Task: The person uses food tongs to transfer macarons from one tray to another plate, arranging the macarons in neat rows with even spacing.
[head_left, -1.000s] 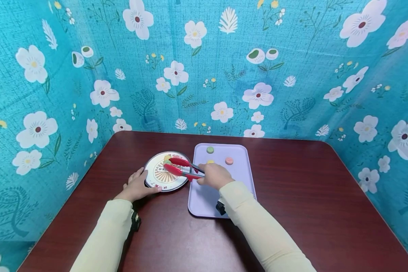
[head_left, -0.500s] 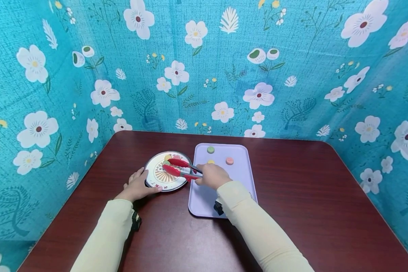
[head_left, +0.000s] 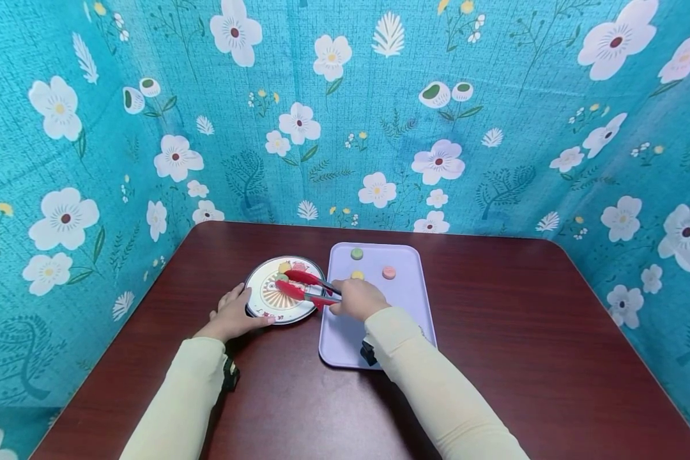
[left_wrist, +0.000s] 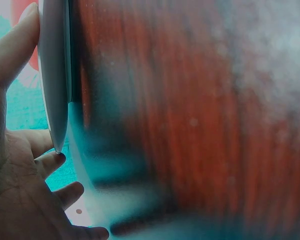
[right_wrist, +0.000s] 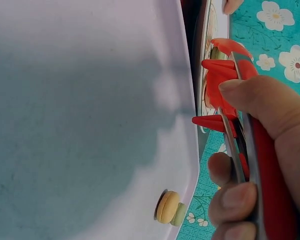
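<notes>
My left hand (head_left: 232, 315) holds the left rim of a round decorated plate (head_left: 255, 297); in the left wrist view the thumb (left_wrist: 15, 47) lies over one face and a finger touches the edge. My right hand (head_left: 361, 299) grips red-and-metal tongs (head_left: 293, 289), also seen in the right wrist view as tongs (right_wrist: 270, 175). The tong heads are over the plate, around or beside a green macaron (head_left: 282, 278); whether they pinch it I cannot tell. Next to it on the plate lie a yellow macaron (head_left: 285, 267) and a pink macaron (head_left: 300, 266), partly hidden by the tongs.
Right of the plate stands a lilac tray (head_left: 345, 348), under my right hand. On it sit a green macaron (head_left: 357, 253), a pink macaron (head_left: 388, 273) and a yellow macaron (head_left: 357, 275). The dark wooden table (head_left: 494, 319) meets a flowered teal cloth (head_left: 345, 160) behind.
My right hand has shifted slightly left with the tongs, whose heads stay over the plate near the green macaron. The left hand stays on the plate's rim.
</notes>
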Tool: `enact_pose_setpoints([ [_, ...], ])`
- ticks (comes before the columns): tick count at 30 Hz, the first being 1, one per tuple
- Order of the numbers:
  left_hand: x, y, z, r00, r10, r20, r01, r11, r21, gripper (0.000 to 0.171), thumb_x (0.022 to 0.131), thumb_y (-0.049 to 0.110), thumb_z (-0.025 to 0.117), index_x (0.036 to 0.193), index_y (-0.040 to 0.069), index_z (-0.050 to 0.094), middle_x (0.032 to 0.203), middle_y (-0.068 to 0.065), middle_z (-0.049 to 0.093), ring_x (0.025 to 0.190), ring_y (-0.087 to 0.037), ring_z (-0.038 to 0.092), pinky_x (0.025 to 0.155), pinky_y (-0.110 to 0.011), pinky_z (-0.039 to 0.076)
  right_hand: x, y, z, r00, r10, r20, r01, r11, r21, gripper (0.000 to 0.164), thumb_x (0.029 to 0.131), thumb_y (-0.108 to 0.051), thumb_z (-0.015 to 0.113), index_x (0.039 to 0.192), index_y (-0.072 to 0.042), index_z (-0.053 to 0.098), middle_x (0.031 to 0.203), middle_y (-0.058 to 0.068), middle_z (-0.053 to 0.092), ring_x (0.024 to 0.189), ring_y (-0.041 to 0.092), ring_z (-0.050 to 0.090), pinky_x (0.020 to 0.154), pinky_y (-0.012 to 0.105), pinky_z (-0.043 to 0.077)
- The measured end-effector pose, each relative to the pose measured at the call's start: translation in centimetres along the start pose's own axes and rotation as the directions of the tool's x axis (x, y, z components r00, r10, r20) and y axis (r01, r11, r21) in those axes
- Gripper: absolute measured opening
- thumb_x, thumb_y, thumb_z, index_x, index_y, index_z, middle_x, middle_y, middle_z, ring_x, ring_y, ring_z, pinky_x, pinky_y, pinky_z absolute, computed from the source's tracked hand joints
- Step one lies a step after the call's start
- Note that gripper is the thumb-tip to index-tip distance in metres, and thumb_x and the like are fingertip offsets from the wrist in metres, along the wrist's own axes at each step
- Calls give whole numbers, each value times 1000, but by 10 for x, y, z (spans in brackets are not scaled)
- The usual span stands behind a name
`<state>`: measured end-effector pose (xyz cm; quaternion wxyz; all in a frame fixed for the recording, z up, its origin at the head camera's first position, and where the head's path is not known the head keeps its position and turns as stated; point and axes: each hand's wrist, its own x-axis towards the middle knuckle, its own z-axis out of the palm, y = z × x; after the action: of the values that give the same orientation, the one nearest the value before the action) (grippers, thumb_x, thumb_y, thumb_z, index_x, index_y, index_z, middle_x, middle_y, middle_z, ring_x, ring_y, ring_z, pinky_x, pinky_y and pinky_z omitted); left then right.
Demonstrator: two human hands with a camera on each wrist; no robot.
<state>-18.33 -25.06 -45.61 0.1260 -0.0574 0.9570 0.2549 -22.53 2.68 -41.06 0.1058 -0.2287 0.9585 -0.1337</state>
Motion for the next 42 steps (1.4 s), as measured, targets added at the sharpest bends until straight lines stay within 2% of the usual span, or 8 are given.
enact_pose_setpoints([
  [15,0,-1,2,1000,-1,-4,1,1000,-11,110,74,54,74,152,0,19,155,-25,13,137,-47,11,104,-73,15,-2,-7,-1,1000,29,-9,-29,1000,-3,47,85,-30,72,129,-16,62,98,2,67,75,18,54,67,32,46],
  [28,1,-2,2,1000,-11,1,11,1000,-14,111,74,56,74,152,0,19,155,-25,12,138,-47,10,105,-72,14,-3,-8,-3,999,49,-1,-49,999,3,49,84,-31,74,129,-16,61,95,1,66,74,18,53,66,32,46],
  [35,2,-1,2,1000,-8,9,8,1000,-8,114,73,59,74,152,-1,18,155,-26,12,137,-48,11,104,-72,15,-4,-4,-1,999,40,-15,-41,999,-17,43,83,-33,74,121,-16,64,87,0,64,72,18,53,65,33,46],
  [39,1,0,1,1000,-10,11,10,1000,-10,114,73,59,74,152,-1,18,155,-26,12,138,-47,11,104,-72,14,-6,-3,-1,999,44,-24,-45,999,-22,49,83,-33,74,127,-17,62,91,0,65,73,17,53,65,32,46],
  [42,0,1,0,1000,-7,11,7,1000,-14,113,74,58,73,152,-1,18,155,-26,11,138,-48,10,105,-72,14,-7,-2,-2,999,38,-36,-38,999,-18,47,83,-32,74,125,-17,62,88,1,65,71,18,53,64,32,45],
])
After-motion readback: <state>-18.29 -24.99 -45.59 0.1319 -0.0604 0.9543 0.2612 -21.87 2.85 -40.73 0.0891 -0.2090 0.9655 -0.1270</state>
